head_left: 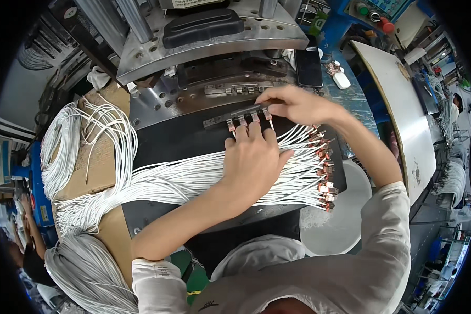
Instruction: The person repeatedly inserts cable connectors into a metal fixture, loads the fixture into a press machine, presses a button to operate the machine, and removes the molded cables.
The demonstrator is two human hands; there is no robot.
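Observation:
A dark metal mould bar (238, 116) with slots lies on the black work surface. Several small copper-coloured cable connectors (268, 113) sit along its near edge, their white cables running toward me. My left hand (252, 162) rests over the white cable bundle (186, 172), fingers stretched and apart, the tips touching the cables by the connectors. At the bar's right end is my right hand (301, 105), thumb and forefinger closed on that end; what lies between the tips is partly hidden. Many loose connector ends (327, 172) fan out at the bundle's right.
A press with a thick steel plate (277, 39) and columns stands ahead, a second slotted bar (240, 89) below it. Coiled cables (60, 152) lie on cardboard at left. A phone (309, 68) lies at the back right. A white bin (345, 230) is below right.

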